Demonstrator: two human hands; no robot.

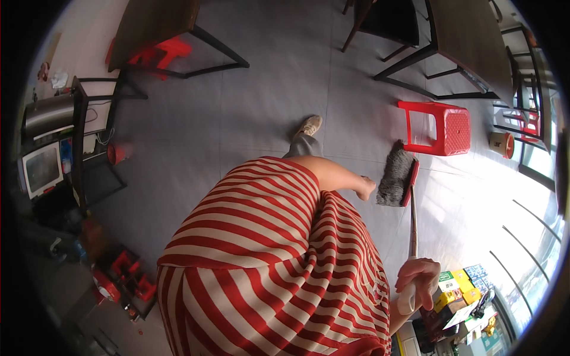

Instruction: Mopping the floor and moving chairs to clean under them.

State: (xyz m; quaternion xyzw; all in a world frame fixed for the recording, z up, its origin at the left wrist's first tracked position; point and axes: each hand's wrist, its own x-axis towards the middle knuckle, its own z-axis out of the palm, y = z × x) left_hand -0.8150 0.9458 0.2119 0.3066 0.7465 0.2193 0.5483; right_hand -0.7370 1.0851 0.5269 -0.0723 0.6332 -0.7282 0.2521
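Observation:
On the right, my right hand [418, 280] is around the pale upper end of a mop's handle [414, 222]. The handle runs up to a dust mop head [396, 178] with grey shaggy fibres and a red backing, lying on the grey floor. My left hand [366, 188] hangs to the left of the mop head, apart from it; its fingers look bent, but how far they are closed is unclear. A red plastic stool [455, 129] lies or stands tilted in view just above the mop head. One shoe [311, 125] shows beyond my striped red and white shirt.
Tables with dark metal legs stand at upper left [156, 26] and upper right [476, 44], with a dark chair [389, 22] beside the latter. A bin [502, 144] is at far right. Boxes [458, 285] are stacked at lower right. A red bucket [116, 153] is at left.

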